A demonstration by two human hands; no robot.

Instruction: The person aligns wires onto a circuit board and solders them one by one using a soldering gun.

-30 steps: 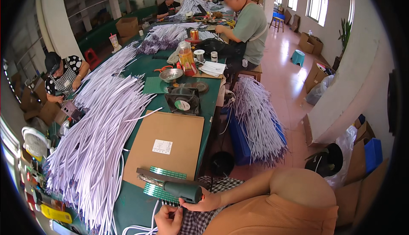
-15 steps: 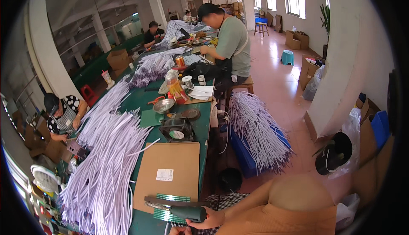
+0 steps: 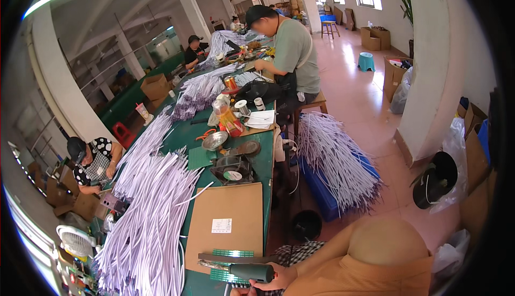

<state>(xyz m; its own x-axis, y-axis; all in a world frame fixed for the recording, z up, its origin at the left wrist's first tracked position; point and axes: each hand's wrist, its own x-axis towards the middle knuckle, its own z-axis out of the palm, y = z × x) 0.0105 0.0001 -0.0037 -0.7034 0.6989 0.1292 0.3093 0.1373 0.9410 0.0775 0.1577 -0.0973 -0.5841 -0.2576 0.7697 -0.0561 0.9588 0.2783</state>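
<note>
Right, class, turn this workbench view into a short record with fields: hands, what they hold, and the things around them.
Right hand: the hand grips a green-handled tool
Left hand: mostly cut off at the lower edge; its hold cannot be told
By the tool: green circuit board, over the near part of a brown cardboard sheet
Left of cardboard: heap of white cables
Beyond cardboard: black fan, metal bowl
Floor, right of table: blue bin with more cables

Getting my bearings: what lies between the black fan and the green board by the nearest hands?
In the head view, a brown cardboard sheet with a white label lies between the black fan and the green board.
</note>
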